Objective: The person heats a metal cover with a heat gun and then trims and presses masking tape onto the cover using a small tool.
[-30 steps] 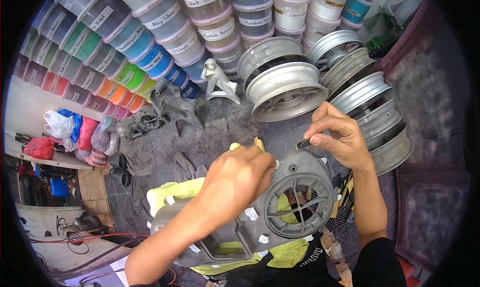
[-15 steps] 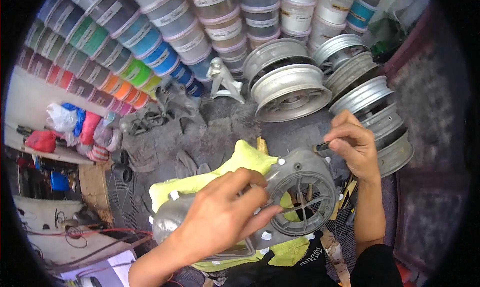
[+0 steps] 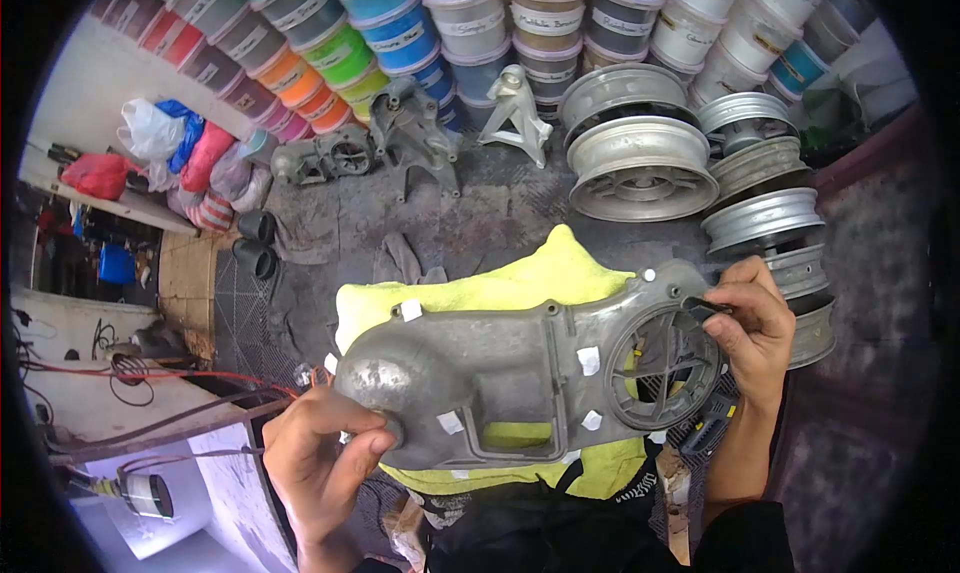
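Note:
A grey metal scooter engine cover (image 3: 510, 348) lies across my lap on a yellow-green towel (image 3: 480, 291). Small white tape pieces (image 3: 588, 360) stick to its surface and edges. My left hand (image 3: 325, 463) is closed at the lower left end, thumb and fingers pinching the cover's rounded edge. At the other end, my right hand (image 3: 752, 328) pinches a small flat black tool (image 3: 706, 307) beside the spoked round opening (image 3: 665, 358). Its tip is over the cover's upper right rim; whether it touches the metal is unclear.
Stacked wheel rims (image 3: 640, 168) stand ahead and to the right. Labelled powder tubs (image 3: 470, 23) line the back. Bare metal parts (image 3: 410, 138) and a stand (image 3: 515, 118) sit on the floor mat. Red cables (image 3: 150, 375) run along the left.
My left hand has moved from above the middle of the cover to its lower left end. My right hand still holds the black tool. The view has shifted, showing more of the cover.

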### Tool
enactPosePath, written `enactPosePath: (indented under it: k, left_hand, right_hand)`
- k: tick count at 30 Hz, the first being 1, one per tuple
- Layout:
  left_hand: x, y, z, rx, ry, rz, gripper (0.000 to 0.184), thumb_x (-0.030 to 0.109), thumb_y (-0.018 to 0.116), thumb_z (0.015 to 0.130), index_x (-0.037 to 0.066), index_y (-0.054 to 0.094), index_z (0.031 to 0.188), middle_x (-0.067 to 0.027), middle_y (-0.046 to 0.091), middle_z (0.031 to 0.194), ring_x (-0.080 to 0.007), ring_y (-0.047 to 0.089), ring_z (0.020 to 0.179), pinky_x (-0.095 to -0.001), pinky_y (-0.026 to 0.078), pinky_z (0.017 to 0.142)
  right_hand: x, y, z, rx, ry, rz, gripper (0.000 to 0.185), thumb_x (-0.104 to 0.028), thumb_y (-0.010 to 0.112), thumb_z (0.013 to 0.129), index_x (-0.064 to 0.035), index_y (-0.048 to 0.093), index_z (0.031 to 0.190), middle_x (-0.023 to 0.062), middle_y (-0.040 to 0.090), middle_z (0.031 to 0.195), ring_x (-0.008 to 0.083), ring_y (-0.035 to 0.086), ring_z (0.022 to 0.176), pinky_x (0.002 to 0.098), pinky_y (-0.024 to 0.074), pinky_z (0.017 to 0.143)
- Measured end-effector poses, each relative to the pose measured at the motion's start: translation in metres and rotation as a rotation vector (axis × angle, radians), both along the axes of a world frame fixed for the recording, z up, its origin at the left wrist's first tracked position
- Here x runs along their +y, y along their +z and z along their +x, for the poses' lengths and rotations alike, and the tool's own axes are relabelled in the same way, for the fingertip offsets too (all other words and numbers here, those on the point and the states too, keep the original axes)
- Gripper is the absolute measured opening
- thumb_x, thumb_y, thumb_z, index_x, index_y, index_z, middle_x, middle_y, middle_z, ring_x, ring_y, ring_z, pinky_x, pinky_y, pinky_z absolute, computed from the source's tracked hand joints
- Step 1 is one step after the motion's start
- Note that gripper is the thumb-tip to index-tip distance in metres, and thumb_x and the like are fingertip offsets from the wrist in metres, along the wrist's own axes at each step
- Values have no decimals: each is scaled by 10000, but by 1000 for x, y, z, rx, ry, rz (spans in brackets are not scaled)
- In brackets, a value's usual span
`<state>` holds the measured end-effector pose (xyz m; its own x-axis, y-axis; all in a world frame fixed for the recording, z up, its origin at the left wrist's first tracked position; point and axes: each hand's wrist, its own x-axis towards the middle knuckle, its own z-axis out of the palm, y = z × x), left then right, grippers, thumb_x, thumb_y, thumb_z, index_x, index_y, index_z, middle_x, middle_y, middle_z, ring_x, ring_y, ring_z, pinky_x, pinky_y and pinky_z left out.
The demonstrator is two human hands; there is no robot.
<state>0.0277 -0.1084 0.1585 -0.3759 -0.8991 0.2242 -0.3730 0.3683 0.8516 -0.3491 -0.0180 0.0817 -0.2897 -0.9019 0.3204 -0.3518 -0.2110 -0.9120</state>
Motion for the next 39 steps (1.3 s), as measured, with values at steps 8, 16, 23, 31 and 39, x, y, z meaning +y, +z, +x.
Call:
enactPosePath:
  k: [8, 16, 23, 31, 39]
  left_hand:
    - [34, -11, 53, 22, 69, 82, 141, -47, 772, 760, -25, 730, 894, -140, 731, 865, -221, 690, 764, -306, 528, 688]
    - [73, -53, 50, 226, -372, 500, 161, 91, 768, 888, 22, 728, 1028, -105, 703, 902, -239, 698, 786, -327, 538, 660]
    - [107, -101, 27, 127, -599, 880, 221, 241, 725, 956, 22, 696, 957, -69, 701, 819, -200, 662, 731, -333, 510, 673]
    - [135, -152, -2, 72, -665, 830, 368, 361, 660, 993, 11, 640, 884, -138, 614, 716, -273, 599, 638, -380, 474, 630]
    - [131, -160, -8, 55, -666, 818, 348, 347, 660, 992, 17, 638, 882, -140, 612, 714, -281, 603, 641, -390, 470, 627]
  right_hand:
    - [-20, 15, 53, 262, 112, 35, 248, -71, 833, 766, 21, 738, 976, 117, 662, 878, 222, 629, 819, 316, 490, 726]
    - [-45, 35, 109, 398, 265, 54, 265, -38, 838, 746, 16, 745, 988, 113, 671, 860, 204, 659, 757, 305, 498, 655]
    - [-45, 46, 107, 530, 182, 66, 213, -8, 816, 763, 14, 752, 965, 102, 655, 827, 198, 643, 736, 303, 485, 635]
    - [-23, 52, 103, 663, 107, 224, 196, -21, 808, 785, 1, 769, 976, 76, 618, 799, 180, 620, 691, 298, 467, 609]
    - [-34, 33, 110, 693, 144, 226, 186, -9, 805, 785, -11, 772, 968, 81, 595, 789, 192, 605, 668, 320, 470, 590]
